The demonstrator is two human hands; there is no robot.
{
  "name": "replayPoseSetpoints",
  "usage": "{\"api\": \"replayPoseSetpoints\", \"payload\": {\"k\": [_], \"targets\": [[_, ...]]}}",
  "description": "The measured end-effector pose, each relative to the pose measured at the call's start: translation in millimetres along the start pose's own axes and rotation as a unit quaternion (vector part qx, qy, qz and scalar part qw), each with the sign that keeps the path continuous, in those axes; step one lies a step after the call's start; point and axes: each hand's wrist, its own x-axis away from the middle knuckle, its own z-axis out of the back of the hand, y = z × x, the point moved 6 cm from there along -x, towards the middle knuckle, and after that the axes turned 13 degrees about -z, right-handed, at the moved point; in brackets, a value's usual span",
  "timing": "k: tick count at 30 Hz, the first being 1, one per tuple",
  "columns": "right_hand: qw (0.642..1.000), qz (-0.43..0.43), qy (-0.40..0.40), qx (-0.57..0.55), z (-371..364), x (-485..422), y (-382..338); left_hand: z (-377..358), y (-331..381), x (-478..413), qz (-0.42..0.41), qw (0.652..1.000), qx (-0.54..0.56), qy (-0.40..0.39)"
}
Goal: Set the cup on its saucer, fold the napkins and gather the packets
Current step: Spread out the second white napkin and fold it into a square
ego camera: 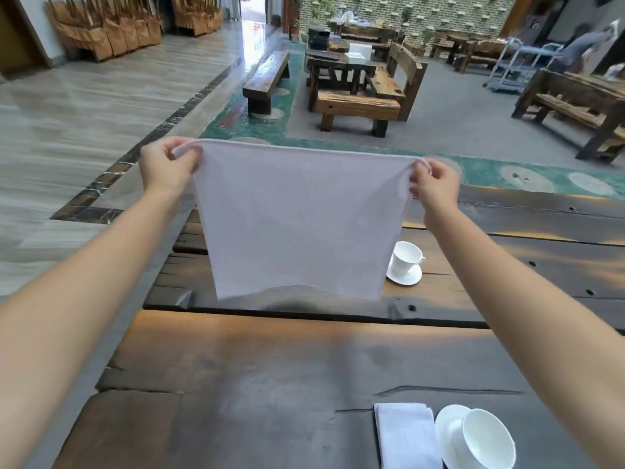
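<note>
Presently held: one white cloth napkin (297,221), thin, soft, roughly square, hanging flat and unfolded in the air above the table (270,367). Left hand (167,167): fingers pinched together on the napkin's upper left corner. Right hand (434,186): fingers pinched together on the upper right corner, top hem stretched taut between the two grips.

Napkins, two: the second, a folded napkin (406,434), lies flat on the table, below and nearer than the right fingers.

Cups, two, white glazed: near cup (487,438) on its saucer (446,431), just beside the folded napkin; far cup (406,257) on a far saucer (406,277), below the right fingers.

Table: dark, rough, cracked wooden planks.
</note>
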Motion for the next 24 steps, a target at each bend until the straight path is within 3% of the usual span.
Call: {"api": "replayPoseSetpoints", "payload": {"k": [4,7,12,14,18,21,24], "targets": [[0.999,0.043,-0.004,0.009,15.1,2.8,-15.1,2.7,15.5,-1.0,-0.041,0.998,0.037,-0.022],[1.0,0.025,-0.01,0.015,25.9,10.9,9.9,3.8,7.4,19.5,-0.049,0.994,0.015,-0.092],[0.989,-0.051,-0.085,0.111,39.1,41.5,80.4,17.0,-33.3,80.3,0.032,0.966,-0.068,-0.246],[0.963,-0.131,-0.152,0.18,45.0,56.9,117.9,27.1,-50.7,112.5,0.094,0.944,-0.09,-0.303],[0.86,-0.282,-0.309,0.292,61.7,97.1,192.7,47.3,-85.3,184.4,0.227,0.864,-0.123,-0.432],[0.813,-0.327,-0.342,0.34,76.5,122.4,233.1,55.9,-109.4,234.1,0.276,0.804,-0.155,-0.503],[0.779,-0.35,-0.361,0.373,88.4,143.0,260.3,62.3,-130.0,274.2,0.337,0.78,-0.127,-0.512]]}}
